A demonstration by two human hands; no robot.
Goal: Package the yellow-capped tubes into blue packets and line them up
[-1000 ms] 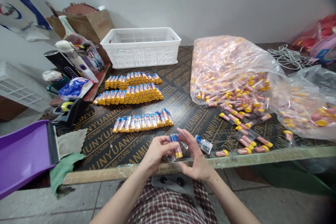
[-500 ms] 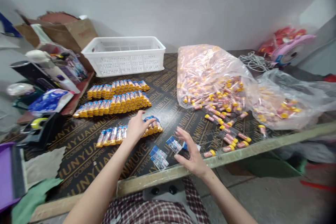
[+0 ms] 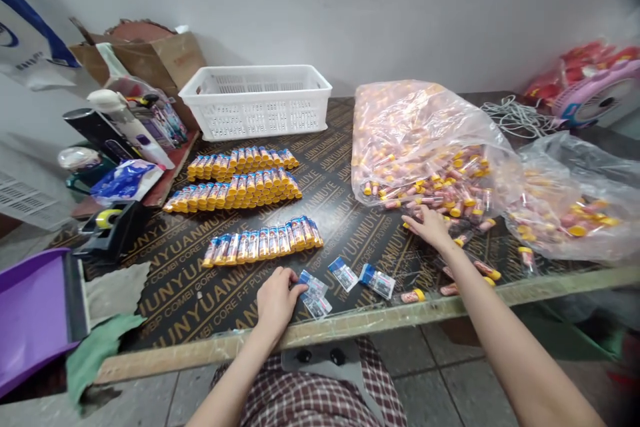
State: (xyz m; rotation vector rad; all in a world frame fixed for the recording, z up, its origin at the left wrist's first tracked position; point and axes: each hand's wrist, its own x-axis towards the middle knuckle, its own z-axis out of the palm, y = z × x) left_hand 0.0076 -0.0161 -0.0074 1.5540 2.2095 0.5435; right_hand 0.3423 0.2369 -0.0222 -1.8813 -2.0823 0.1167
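My left hand (image 3: 278, 295) is at the table's front edge, its fingers pressed together at a stack of clear wrappers with blue ends (image 3: 314, 293). My right hand (image 3: 427, 227) reaches over the loose pink tubes with yellow caps (image 3: 450, 193), fingers apart at their near side; whether it touches one is unclear. Two more small wrapper piles, one (image 3: 343, 273) and another (image 3: 378, 280), lie between my hands. Beyond my left hand stands a row of blue-wrapped tubes (image 3: 265, 242), with two further rows (image 3: 240, 191) behind it.
A white basket (image 3: 260, 113) stands at the back. A large clear bag of tubes (image 3: 395, 127) and a smaller bag (image 3: 565, 213) lie to the right. On the left are a tape dispenser (image 3: 107, 233), bottles and a purple dustpan (image 3: 35, 313).
My left hand has moved from the front row down to the wrapper stack. My right hand has left the wrappers and reached forward and right to the loose tubes. The view has shifted left.
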